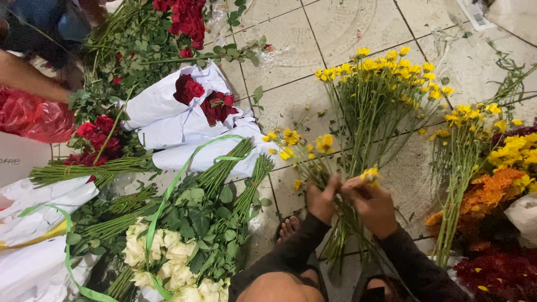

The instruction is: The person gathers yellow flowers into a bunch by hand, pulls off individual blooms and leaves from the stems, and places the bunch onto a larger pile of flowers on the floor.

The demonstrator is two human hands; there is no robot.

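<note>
Below, both hands, left hand (323, 200) and right hand (373, 206), grip yellow flower stems (341, 168) closed.

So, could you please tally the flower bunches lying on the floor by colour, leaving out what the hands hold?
Red rose bunches: 3
White rose bunches: 1
Yellow bunches: 3
Orange bunches: 1
Dark red bunches: 1
Total: 9

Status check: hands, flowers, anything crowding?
Left hand gripping yellow flower stems. Right hand pinching a yellow bloom. White rose bunch alongside, not touching.
</note>
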